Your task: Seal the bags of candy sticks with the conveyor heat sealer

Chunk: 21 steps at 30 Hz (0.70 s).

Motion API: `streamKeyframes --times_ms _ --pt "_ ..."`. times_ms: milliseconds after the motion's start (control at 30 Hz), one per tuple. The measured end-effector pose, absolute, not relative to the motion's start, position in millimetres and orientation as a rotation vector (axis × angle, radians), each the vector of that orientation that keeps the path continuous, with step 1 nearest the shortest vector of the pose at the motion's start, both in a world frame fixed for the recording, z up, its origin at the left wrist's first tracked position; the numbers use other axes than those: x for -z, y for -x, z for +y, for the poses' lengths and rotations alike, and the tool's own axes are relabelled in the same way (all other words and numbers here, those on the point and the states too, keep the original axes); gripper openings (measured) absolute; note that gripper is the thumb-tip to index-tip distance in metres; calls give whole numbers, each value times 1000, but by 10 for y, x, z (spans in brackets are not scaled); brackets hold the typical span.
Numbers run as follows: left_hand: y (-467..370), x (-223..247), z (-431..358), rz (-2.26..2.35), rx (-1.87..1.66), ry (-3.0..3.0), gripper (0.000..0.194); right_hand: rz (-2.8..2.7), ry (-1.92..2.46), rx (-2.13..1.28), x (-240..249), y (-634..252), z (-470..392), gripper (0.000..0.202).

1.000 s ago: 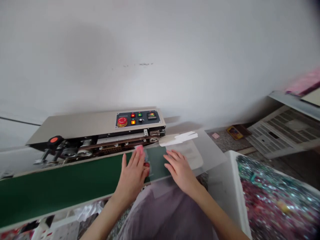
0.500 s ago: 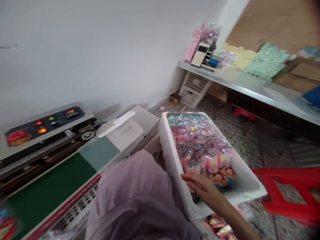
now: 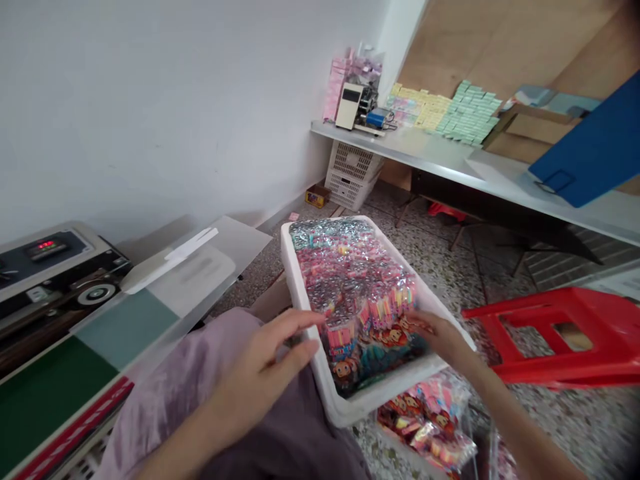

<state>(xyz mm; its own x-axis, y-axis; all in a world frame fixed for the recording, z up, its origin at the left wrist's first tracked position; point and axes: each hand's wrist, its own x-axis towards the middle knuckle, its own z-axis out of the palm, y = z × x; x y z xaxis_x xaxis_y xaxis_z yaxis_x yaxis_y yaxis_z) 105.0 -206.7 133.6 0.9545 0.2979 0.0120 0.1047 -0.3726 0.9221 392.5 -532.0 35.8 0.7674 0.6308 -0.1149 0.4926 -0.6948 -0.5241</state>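
A white bin full of clear plastic packets with colourful contents and cartoon-printed cards sits in front of me. At its near left side, my left hand is open, thumb and forefinger apart, the fingertips over the rim by the packets. Across from it, my right hand reaches over the right rim with fingers stretched loosely onto the front packets. It appears open, with nothing lifted in it. More such packets lie below the bin's near end.
To the left runs a green conveyor belt beside a machine with a lit display. A red plastic stool lies at right. A long table at the back carries a small machine, stacked green packs and a cardboard box.
My view has swung right. My left hand has come in beside the bin. My right hand has gone from the bin's left rim across to its right side.
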Motion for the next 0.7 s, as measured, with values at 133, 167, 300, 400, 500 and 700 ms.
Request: streamKeyframes --times_ms 133,167,300,400,500,700 --pt "-1455 -967 -2100 276 -65 -2024 29 -1293 2791 -180 -492 -4376 -5236 55" --pt "-1549 -888 -2129 258 -32 -2075 28 -1312 2821 -154 -524 -4503 -5199 63" --pt "-1855 -783 -2300 103 89 -2287 27 -1389 2870 -163 -543 -4917 -4991 88" --pt "-1984 -829 -2400 -23 142 -2408 25 -1451 2900 -233 -471 -5050 -4836 94" --pt "-2007 -836 -2425 -76 178 -2464 24 -1462 2939 -264 -421 -5086 -4758 81" --pt "-1915 -724 -2365 -27 215 -2502 23 -1466 2940 -278 -450 -5125 -4771 54"
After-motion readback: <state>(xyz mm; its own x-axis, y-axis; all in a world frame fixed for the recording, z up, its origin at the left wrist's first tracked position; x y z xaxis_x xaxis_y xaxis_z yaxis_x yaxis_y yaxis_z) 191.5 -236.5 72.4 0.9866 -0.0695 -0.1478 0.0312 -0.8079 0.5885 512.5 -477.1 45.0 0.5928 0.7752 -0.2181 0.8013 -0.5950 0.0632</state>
